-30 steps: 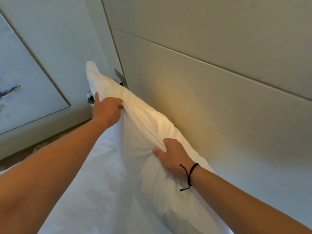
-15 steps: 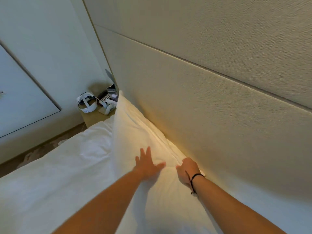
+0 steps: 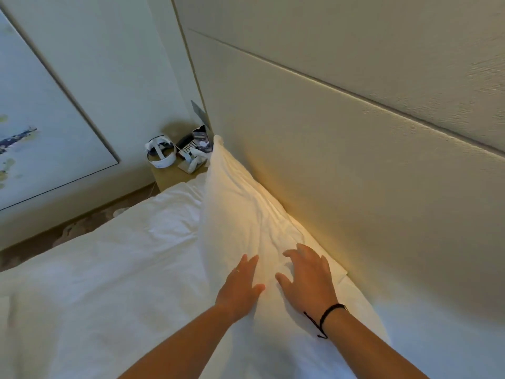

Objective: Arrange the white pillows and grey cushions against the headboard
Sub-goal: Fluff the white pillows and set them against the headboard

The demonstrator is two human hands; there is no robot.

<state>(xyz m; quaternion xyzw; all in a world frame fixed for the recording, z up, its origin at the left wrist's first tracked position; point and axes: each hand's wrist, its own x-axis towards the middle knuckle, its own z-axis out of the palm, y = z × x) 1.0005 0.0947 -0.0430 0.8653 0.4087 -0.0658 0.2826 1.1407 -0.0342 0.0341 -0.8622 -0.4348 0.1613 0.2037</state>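
A white pillow stands on its long edge, leaning against the beige padded headboard. My left hand lies flat on the pillow's front face, fingers spread. My right hand, with a black cord on the wrist, rests on the pillow's top edge with the fingers apart. Neither hand grips the fabric. No grey cushion is in view.
The bed's white duvet spreads to the left. Past the pillow's far end a small bedside table carries a white headset and small items. A framed picture hangs on the left wall.
I lowered the lifted pillow onto the bed against the headboard. Both hands let go of the fabric and now lie open on it.
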